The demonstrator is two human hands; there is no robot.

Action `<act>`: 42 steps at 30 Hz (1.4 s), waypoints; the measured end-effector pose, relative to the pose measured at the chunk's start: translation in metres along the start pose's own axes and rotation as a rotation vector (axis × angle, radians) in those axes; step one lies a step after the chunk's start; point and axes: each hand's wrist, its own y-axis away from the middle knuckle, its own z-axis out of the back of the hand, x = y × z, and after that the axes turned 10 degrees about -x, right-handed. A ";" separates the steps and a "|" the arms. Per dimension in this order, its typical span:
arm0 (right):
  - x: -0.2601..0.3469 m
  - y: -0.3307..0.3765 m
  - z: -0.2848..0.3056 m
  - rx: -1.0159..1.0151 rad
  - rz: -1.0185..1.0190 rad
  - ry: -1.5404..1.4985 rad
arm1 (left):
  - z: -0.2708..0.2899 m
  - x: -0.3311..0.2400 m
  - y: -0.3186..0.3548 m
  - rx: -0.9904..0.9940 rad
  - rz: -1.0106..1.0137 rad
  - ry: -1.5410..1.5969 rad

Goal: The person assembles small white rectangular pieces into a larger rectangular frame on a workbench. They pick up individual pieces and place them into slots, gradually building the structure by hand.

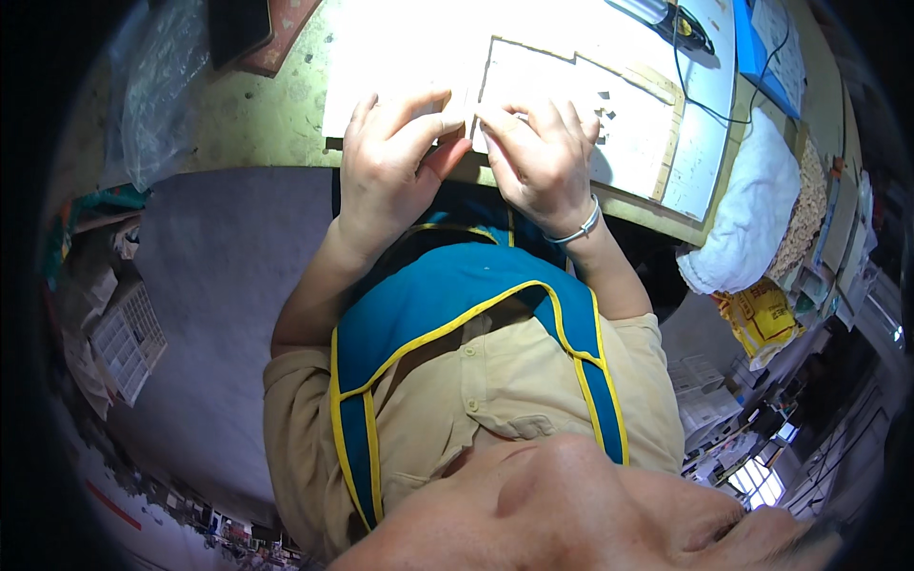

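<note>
Over a brightly lit white board (628, 157), my left hand (392, 157) and my right hand (545, 157) face each other with a narrow gap between them. The fingertips of each are pinched. Glare washes out whatever they hold, and I cannot make out what it is. Beside my right fingers, several small dark pieces (606, 116) lie on the board. Brown strips (674, 133) edge part of the board.
At the far right of the table are a black-and-silver tool (681, 24) with a dark cord and a blue folder (762, 57). A white cloth bundle (752, 205) sits at the right edge, above a yellow packet (760, 319). Clear plastic bags (162, 95) lie at the left.
</note>
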 end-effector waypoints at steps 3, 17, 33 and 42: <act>-0.004 0.007 0.010 -0.034 -0.004 -0.013 | 0.004 -0.005 -0.001 0.048 0.029 -0.017; -0.022 0.013 0.024 0.053 0.090 0.081 | 0.002 -0.002 0.001 0.035 -0.005 -0.022; -0.024 -0.003 0.007 0.199 0.128 0.187 | -0.002 0.004 0.007 0.022 -0.059 -0.035; -0.028 -0.009 -0.004 0.273 0.161 0.165 | 0.001 0.006 -0.004 0.132 -0.140 -0.036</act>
